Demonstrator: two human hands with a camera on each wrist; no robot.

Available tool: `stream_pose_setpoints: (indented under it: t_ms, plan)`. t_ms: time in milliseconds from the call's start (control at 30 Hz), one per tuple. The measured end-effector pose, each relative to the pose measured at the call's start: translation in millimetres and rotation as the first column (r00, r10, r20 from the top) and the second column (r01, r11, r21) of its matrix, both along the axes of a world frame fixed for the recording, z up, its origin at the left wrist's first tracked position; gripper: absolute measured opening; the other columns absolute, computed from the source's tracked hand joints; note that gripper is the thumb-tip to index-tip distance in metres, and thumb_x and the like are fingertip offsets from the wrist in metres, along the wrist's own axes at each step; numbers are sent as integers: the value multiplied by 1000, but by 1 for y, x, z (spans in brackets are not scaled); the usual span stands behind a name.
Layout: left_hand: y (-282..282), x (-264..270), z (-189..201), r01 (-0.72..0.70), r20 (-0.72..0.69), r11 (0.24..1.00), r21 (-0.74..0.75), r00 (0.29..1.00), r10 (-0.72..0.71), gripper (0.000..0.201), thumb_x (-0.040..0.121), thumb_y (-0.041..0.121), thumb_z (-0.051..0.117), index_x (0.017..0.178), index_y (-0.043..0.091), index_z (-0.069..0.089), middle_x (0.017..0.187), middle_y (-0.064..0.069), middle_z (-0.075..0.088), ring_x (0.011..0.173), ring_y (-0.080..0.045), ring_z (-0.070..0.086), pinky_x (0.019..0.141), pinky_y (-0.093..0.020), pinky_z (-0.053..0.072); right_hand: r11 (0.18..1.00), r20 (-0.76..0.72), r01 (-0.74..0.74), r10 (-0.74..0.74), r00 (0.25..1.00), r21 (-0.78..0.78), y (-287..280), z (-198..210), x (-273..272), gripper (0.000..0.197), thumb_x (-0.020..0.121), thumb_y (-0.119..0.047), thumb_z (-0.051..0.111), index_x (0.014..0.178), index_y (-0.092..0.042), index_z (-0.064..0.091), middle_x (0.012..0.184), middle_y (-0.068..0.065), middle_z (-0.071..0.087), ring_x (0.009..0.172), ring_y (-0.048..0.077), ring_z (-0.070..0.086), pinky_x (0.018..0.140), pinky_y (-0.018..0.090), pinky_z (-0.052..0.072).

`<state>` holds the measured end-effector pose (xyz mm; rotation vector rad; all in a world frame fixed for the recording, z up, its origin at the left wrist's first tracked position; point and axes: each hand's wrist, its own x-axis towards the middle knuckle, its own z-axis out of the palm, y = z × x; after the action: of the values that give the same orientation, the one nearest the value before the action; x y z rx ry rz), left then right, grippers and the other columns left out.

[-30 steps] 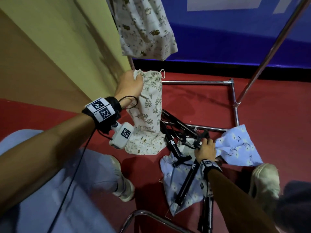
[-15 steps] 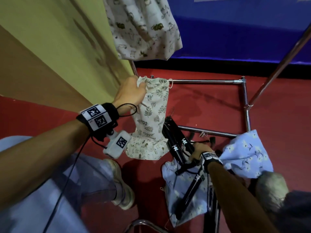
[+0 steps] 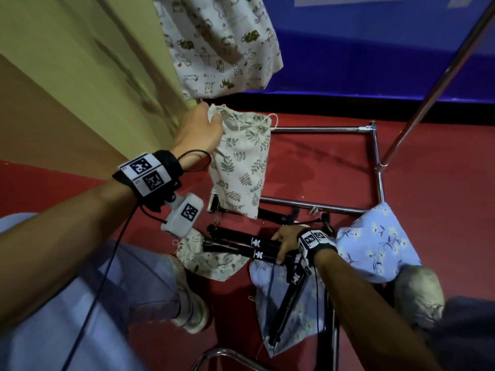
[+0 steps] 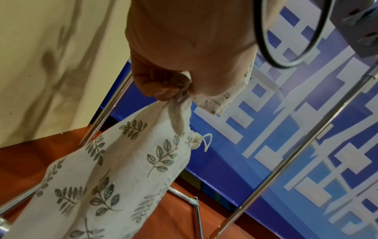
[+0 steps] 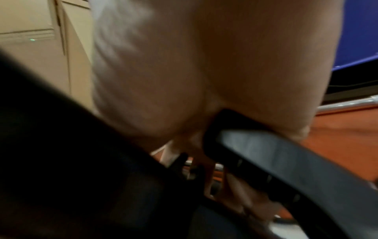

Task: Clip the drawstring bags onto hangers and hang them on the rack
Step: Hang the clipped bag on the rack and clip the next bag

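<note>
Rack tubes frame a bare patch of red floor ahead of both hands, with a slanted upright rising at the right and a yellow wall close on the left. An animal-print bag hangs above the left hand, leaving little room overhead. That hand's fingers are curled and pinch the gathered top corner of the leaf-print bag, which hangs straight down below them, its drawstring knot just beyond the fingertips. Lower and to the right, the right hand curls round a bundle of black hangers that reaches leftward from its fingers. Blue floral bags lie on the floor just beside and under that hand, another leaf-print cloth beneath the hangers' far end.
</note>
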<state>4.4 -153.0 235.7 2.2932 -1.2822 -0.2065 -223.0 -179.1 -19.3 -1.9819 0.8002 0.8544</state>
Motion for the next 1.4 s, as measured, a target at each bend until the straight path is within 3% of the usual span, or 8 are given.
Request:
stream_pose_setpoints:
  t_ms: [200,433,567,700,800,967,1167,1400]
  plan:
    - [9,14,9,-57,81,998,1,995,57,24,99,29,41,91,7,48,88,-11,57,77,-29,51,60,-34,32,957,-133,-235,215,968,-168,-1,-5,-1,76,51,-40,94,122,-28,70,127,-2,69,113,25,65,95,33,55]
    - [37,33,5,-89,123,995,51,989,82,20,100,27,41,91,11,47,87,-8,55,79,-30,51,66,-34,34,893,-133,-330,303,944,-305,45,132,13,48,108,-8,31,153,6,23,158,21,33,146,33,35,107,26,24]
    - [54,52,-2,-120,131,988,96,986,107,17,100,29,42,95,14,47,90,-6,56,82,-29,52,67,-34,34,883,-183,-309,258,948,-353,35,10,17,63,102,-13,50,156,2,22,162,21,27,146,34,35,116,38,32]
    - [70,79,-10,-167,112,975,149,982,151,30,99,34,42,105,8,55,99,-9,61,88,-31,56,72,-38,44,966,-50,-76,66,997,-246,11,-59,52,65,83,-48,75,137,-16,60,136,11,63,121,27,62,104,38,50]
    - [76,94,-14,-188,117,969,160,978,171,29,97,37,43,95,10,52,92,-9,60,83,-30,55,67,-38,40,943,72,48,-26,997,-329,0,-55,81,31,94,-21,59,124,-19,67,124,5,69,113,29,66,93,34,53]
    - [65,94,-7,-181,102,972,148,981,167,29,100,33,43,105,7,55,96,-8,60,87,-27,55,70,-33,36,925,29,209,-211,977,-317,18,-91,78,37,92,-6,54,128,-13,62,126,12,66,114,32,64,93,41,50]
    - [49,86,-5,-149,46,982,118,988,145,31,99,32,45,107,6,57,103,-12,63,94,-28,57,73,-32,36,639,175,736,-716,676,-223,25,-111,76,20,91,-17,70,95,2,75,96,22,73,88,39,72,66,33,52]
    - [55,93,-13,-181,43,976,119,983,177,18,97,33,45,93,17,52,101,-6,66,92,-28,62,73,-34,47,316,193,942,-923,333,-114,41,-116,106,49,87,-38,77,65,2,60,66,20,62,64,33,62,58,37,49]
